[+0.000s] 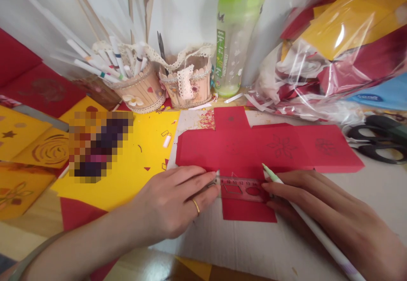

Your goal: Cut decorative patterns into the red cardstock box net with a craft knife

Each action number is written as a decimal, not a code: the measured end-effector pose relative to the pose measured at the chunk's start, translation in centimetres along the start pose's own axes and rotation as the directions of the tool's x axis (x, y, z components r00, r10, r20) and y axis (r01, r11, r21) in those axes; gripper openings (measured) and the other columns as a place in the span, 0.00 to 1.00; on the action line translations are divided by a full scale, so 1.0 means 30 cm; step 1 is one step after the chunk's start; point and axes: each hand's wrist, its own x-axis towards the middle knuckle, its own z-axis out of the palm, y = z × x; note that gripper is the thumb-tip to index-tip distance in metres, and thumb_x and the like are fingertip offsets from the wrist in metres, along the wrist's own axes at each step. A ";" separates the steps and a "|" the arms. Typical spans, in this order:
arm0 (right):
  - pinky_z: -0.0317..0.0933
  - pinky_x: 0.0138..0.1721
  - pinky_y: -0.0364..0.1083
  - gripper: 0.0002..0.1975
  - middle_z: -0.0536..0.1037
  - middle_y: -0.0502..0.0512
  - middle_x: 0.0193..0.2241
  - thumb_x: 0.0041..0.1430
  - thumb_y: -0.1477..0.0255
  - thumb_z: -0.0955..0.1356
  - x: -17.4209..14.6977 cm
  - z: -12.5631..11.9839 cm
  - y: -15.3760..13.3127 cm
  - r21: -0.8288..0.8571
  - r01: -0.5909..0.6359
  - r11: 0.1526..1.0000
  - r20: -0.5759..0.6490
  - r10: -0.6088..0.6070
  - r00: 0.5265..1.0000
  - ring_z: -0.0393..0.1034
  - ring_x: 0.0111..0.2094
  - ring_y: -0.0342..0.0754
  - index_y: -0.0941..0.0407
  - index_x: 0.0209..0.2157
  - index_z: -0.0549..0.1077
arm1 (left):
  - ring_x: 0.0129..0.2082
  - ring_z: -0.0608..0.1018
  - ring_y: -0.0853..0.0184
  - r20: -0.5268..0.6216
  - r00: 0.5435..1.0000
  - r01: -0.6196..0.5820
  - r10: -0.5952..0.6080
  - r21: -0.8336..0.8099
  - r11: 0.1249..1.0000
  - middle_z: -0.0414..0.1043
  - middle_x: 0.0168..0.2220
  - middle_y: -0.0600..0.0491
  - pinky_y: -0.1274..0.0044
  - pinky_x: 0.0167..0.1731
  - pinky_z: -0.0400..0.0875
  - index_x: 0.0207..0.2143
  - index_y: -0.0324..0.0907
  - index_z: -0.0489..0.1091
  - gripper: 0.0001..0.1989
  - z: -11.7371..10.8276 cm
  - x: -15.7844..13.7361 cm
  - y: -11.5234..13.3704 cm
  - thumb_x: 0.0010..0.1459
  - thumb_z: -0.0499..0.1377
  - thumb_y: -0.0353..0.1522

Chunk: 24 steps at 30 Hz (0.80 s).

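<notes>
A red paper box template shaped like a cross lies on the grey board, with dark flower and leaf patterns on some panels. Across its lower arm lies a clear plastic ruler with stencil shapes in it. My left hand, a gold ring on one finger, presses its fingers together on the ruler's left end. In my right hand is a slim white pen with a green tip end, which is over the red paper just above the ruler. My right fingers are also at the ruler's right end.
Two wooden cups with pens and lace trim stand at the back beside a green-capped bottle. Black scissors and a clear bag of paper scraps are at the right. Yellow paper with cuttings lies left.
</notes>
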 end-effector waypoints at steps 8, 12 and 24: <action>0.63 0.35 0.49 0.14 0.73 0.54 0.38 0.63 0.71 0.57 -0.010 0.008 0.004 -0.059 -0.021 0.998 0.012 0.022 1.000 0.70 0.38 0.53 0.50 0.43 0.71 | 0.41 0.76 0.66 -0.035 0.999 -0.015 0.016 0.016 1.000 0.75 0.43 0.51 0.74 0.41 0.74 0.41 0.38 0.72 0.10 -0.002 0.002 0.000 0.63 0.52 0.27; 0.63 0.35 0.50 0.15 0.73 0.55 0.38 0.64 0.72 0.56 -0.007 0.008 0.000 -0.089 -0.010 0.996 0.005 0.010 1.000 0.70 0.38 0.53 0.51 0.44 0.71 | 0.42 0.76 0.65 -0.018 1.000 -0.024 0.024 -0.001 1.000 0.74 0.44 0.49 0.73 0.41 0.74 0.42 0.37 0.71 0.10 -0.005 0.000 -0.003 0.62 0.51 0.26; 0.63 0.34 0.49 0.13 0.73 0.54 0.39 0.62 0.70 0.58 -0.010 0.009 0.010 -0.071 -0.024 0.997 0.015 0.025 1.000 0.70 0.38 0.54 0.49 0.43 0.71 | 0.40 0.77 0.65 -0.020 0.999 -0.030 0.031 0.029 0.999 0.75 0.42 0.49 0.74 0.38 0.75 0.40 0.37 0.72 0.12 -0.008 0.010 0.001 0.64 0.49 0.26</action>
